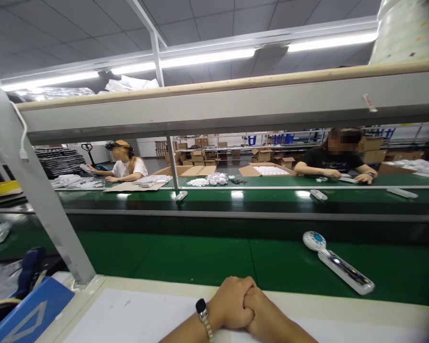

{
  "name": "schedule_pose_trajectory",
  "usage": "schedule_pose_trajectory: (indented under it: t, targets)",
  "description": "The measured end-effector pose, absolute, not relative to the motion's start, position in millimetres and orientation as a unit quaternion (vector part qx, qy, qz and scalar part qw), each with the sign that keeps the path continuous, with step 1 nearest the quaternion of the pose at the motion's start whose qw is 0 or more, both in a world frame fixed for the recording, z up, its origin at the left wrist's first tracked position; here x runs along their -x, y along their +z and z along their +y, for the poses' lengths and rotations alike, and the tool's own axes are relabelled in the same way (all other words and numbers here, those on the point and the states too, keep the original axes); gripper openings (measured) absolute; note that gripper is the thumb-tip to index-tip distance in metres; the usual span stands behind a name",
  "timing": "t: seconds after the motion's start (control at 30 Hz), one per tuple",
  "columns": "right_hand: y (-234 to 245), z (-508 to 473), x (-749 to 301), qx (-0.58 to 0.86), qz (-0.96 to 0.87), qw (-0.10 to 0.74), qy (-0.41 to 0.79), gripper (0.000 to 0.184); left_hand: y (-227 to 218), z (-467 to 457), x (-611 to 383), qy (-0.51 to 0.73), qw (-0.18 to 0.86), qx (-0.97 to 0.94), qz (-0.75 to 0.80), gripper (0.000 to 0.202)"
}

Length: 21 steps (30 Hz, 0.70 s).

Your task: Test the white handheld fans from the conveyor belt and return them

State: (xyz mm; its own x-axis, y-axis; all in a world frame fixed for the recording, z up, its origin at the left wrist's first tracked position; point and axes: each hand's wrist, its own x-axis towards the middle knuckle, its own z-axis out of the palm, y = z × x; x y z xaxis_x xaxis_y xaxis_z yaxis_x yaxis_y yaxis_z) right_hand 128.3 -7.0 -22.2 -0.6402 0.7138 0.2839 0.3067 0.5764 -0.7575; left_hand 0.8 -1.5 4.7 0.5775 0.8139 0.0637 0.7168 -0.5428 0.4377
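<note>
My left hand (230, 303) and my right hand (262, 309) are clasped together, fingers closed around each other, and hold no object. They rest over a white sheet (121, 317) on the pale work table's front edge (307, 305). A metal-strapped watch (203, 314) sits on my left wrist. The nearest object is a white handheld device with a round blue-centred head (338, 262), lying on the green conveyor belt (196, 257) just beyond my hands and to the right.
A grey steel post (39, 181) rises at the left, with a blue object (30, 309) below it. A grey beam (214, 107) spans the view. Beyond a second green belt (236, 200), two co-workers sit handling small white parts among cardboard boxes (260, 169).
</note>
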Motion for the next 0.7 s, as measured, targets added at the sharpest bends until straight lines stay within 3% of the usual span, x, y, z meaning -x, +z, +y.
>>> schedule_pose_trajectory:
  t: [0.7]
  targets:
    - [-25.5,-7.0,-129.2,0.313,-0.843,0.295,0.323,0.028,3.2,-1.8,-0.9,0.150,0.185,-0.869,0.435,0.031]
